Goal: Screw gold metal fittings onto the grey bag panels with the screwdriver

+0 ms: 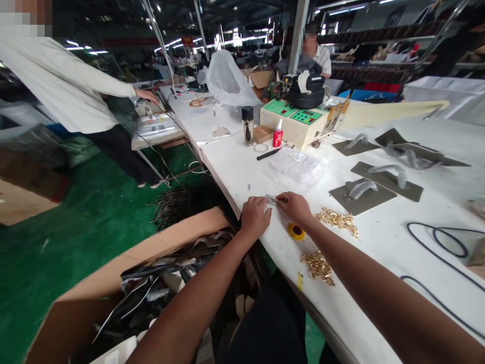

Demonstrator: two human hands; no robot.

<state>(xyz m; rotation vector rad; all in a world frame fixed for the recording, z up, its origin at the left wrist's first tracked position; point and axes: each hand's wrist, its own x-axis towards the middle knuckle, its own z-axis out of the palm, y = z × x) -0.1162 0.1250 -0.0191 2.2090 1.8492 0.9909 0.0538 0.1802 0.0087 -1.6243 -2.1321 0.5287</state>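
Note:
Near the edge of the white table (242,167), my left hand (255,216) is closed on one end of a small plastic-wrapped piece (270,198). My right hand (294,206) pinches at the other end, with a thin dark item between its fingers too small to name. Just below my right wrist sits a yellow round container (296,231) with a dark middle. Two piles of gold-coloured metal parts lie beside my right forearm, one farther off (337,218) and one nearer (317,267). A clear plastic bag (297,167) lies beyond my hands.
Dark flat pieces (361,194) with wrapped handles lie at the right, near black cables (435,227). A cream machine (299,124), red bottle (278,136) and jar (247,126) stand farther back. An open carton (132,258) is at lower left. A person (76,81) stands at left.

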